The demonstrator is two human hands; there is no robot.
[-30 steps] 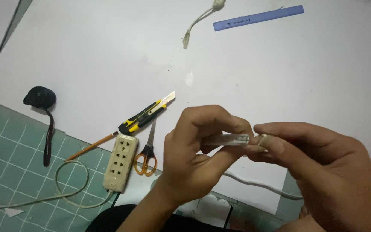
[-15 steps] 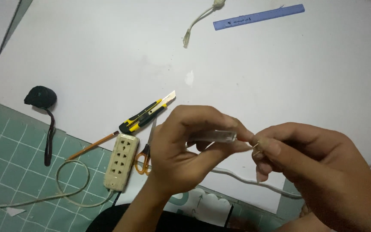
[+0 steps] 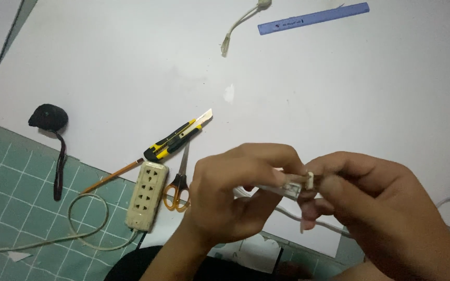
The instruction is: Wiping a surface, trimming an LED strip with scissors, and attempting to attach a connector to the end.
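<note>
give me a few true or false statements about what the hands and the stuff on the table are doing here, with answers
1. Both hands hold one small white piece between them. True: the left hand and right hand meet at the small white piece.
2. The scissors are in the right hand. False: the orange-handled scissors lie on the table beside the power strip.
3. The utility knife has its blade out. True.
4. The blue ruler lies across the green cutting mat. False: it lies on the white sheet at the far edge.
5. A pencil lies left of the power strip. True.
</note>
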